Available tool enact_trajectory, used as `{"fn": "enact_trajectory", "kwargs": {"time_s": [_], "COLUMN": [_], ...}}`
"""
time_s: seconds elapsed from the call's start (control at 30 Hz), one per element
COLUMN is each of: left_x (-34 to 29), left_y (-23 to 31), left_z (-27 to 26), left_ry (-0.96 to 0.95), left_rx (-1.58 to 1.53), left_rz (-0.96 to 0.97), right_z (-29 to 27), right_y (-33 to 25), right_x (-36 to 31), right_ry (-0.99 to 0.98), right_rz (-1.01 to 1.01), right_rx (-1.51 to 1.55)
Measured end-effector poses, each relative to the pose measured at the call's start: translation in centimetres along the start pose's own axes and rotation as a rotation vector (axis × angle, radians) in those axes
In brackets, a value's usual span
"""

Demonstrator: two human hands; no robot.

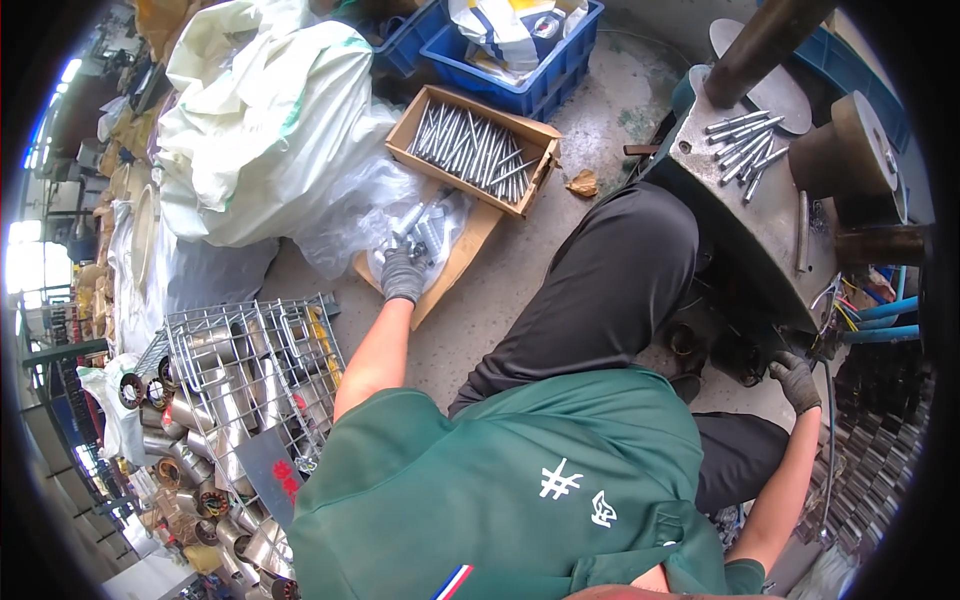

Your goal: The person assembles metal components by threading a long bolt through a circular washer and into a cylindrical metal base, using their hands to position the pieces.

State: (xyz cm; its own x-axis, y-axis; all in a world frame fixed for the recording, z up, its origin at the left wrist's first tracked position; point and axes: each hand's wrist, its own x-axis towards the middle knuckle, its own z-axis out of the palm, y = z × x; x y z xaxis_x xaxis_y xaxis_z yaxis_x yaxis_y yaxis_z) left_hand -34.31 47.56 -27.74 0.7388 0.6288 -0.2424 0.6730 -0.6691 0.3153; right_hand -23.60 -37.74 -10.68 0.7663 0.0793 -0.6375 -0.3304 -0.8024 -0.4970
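My left hand [403, 277], in a dark grey glove, reaches into a clear plastic bag [458, 212]. Its fingers touch shiny metal cylinders [428, 236] inside, but the fingertips are lost among them, so their grip is unclear. That bag lies on a flat piece of brown cardboard [470, 250]. Just beyond stands an open cardboard box [530, 207] full of thin metal rods [470, 145]. Gloved as well, my right hand [797, 383] is by the lower edge of the metal machine table [740, 240], fingers bent and slightly apart, with nothing visible in them.
More metal rods [745, 145] lie on the machine table, near a thick steel post [765, 50]. Large white sacks [260, 120] and a blue crate [510, 75] stand at the back. On my left is a wire basket [250, 365] with metal cylinders. Cables hang at the right.
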Motion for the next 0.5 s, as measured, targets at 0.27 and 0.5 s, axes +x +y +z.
{"fn": "enact_trajectory", "kwargs": {"time_s": [0.27, 0.5], "left_x": [2.2, 4.3], "left_y": [0.1, -0.7], "left_z": [2.1, 0.9], "left_ry": [-0.041, -0.186], "left_rx": [-0.001, 0.071], "left_rz": [-0.034, 0.043], "right_z": [0.4, 1.1], "right_y": [-1.9, -2.9], "right_x": [-0.9, -2.5], "right_ry": [0.071, -0.047], "right_rz": [-0.028, -0.039], "right_rx": [-0.005, -0.043]}}
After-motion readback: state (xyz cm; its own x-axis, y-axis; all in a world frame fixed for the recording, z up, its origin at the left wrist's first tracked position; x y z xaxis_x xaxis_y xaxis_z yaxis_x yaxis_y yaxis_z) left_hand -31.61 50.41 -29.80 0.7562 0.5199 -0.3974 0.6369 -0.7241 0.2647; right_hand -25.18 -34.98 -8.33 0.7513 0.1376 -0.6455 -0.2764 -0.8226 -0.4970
